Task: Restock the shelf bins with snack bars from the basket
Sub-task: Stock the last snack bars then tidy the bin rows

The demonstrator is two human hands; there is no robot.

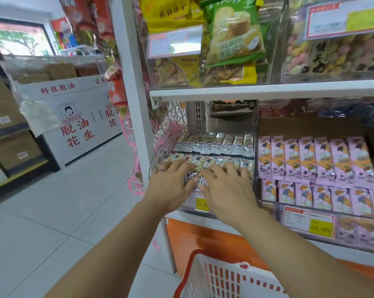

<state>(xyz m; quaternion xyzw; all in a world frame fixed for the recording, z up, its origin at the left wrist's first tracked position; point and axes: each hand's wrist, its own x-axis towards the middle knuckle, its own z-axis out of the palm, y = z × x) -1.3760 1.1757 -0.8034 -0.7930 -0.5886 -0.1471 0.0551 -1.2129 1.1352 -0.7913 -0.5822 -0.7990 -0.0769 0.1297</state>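
Two tiers of the white shelf (267, 91) fill most of my view, with a peanut counter (74, 117) off to the left across the tiled floor (85, 211). The white basket (200, 282) with its red rim sits low, right under my forearms, in front of the shelf's orange base; can't tell what's in it from here. On the lower tier there's a clear bin (255, 151) packed with silver-white bars (220, 145) in two rows, and next door on the right a bin of pink bars (310, 158). My left hand (171, 179) and right hand (227, 186) lie side by side, palms down, fingers spread flat on the front row of the silver-white bars, not pinching anything. A yellow price tag (202, 204) peeks out between my wrists.
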